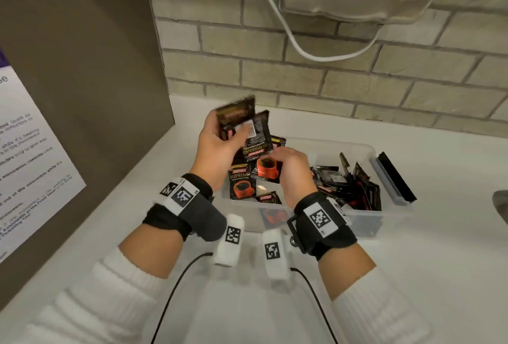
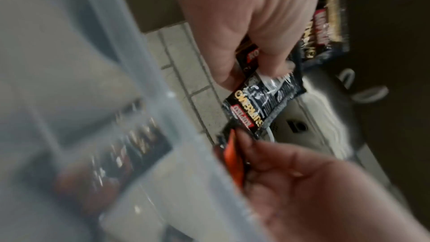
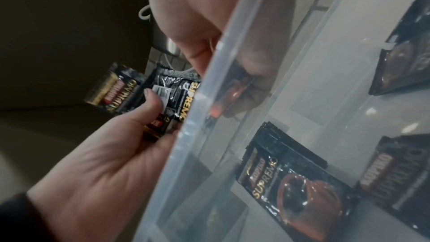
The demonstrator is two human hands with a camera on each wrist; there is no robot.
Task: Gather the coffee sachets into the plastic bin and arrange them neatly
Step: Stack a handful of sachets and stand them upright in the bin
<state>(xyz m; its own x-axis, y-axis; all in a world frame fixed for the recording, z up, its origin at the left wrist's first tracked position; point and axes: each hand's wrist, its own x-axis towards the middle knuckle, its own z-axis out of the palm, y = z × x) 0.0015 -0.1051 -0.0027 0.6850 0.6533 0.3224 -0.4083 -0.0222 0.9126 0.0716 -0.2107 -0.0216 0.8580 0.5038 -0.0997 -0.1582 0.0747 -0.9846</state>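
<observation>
Black coffee sachets printed "KOPIKO SUPREMO" with a red cup; several lie in the clear plastic bin on the white counter, a loose heap at its right end; left hand raised over the bin's left end, fingers and thumb curled round a fan of sachets; right hand just beside it, fingers pinching one sachet by its edge; wall notice at left, text too blurred to read.
</observation>
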